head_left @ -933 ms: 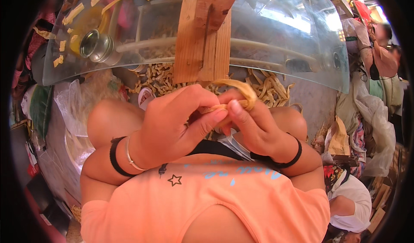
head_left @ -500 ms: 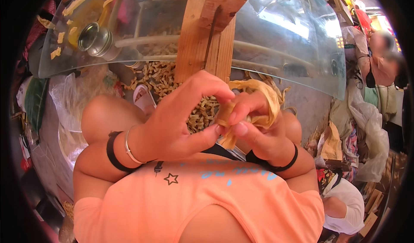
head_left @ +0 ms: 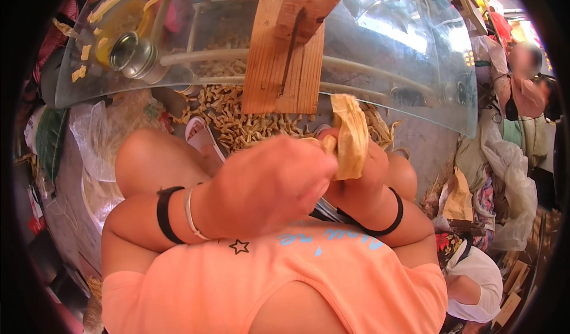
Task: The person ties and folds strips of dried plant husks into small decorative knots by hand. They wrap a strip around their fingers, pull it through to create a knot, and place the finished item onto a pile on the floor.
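A pale yellow, ribbon-like dried strip (head_left: 351,138) stands up in front of my body, its lower part hidden by my fingers. My right hand (head_left: 371,165) is closed around it, the fingertips mostly behind the strip. Pressed in from the other side, my left hand (head_left: 270,177) is curled with its back turned up and slightly blurred. A small end of the strip shows at its fingertips, so it seems to pinch that end. Just beyond both hands, a wooden board (head_left: 255,76) lies on the glass tabletop, with a wood block (head_left: 303,8) and a thin dark metal rod on it.
The glass tabletop (head_left: 409,91) spans the far side, with a glass jar (head_left: 135,56) and scattered yellow strips at left. Many small tan knotted pieces (head_left: 243,126) lie on the floor below. Plastic bags (head_left: 513,180) lie at right; other people sit at the right edge.
My left hand has turned over and closed against my right, where its fingers and thumb were spread before. The loose, looped strip now stands upright and flat above my right hand.
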`<action>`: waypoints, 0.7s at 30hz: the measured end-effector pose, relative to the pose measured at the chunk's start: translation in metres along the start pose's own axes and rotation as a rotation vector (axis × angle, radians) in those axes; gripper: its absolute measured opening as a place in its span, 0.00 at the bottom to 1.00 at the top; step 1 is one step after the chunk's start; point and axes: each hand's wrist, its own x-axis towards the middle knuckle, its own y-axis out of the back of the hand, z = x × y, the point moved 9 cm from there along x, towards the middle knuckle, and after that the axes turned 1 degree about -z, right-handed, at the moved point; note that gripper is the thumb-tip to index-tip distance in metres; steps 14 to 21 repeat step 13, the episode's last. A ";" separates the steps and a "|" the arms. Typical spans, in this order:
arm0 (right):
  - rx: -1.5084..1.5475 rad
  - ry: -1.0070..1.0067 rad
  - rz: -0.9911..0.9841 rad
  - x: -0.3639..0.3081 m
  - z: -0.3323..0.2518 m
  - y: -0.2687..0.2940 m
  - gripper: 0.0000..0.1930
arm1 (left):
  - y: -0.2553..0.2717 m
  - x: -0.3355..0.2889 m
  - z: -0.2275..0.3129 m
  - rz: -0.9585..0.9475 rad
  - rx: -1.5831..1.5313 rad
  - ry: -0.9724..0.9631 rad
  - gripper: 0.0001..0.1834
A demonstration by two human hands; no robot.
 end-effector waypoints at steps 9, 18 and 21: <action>0.257 -0.075 -0.155 0.004 0.007 -0.015 0.10 | 0.001 -0.003 -0.031 -0.131 -0.252 0.125 0.07; 0.316 -0.166 -0.292 0.005 0.024 -0.017 0.10 | 0.016 -0.004 -0.037 -0.110 -0.291 0.162 0.08; 0.316 -0.166 -0.292 0.005 0.024 -0.017 0.10 | 0.016 -0.004 -0.037 -0.110 -0.291 0.162 0.08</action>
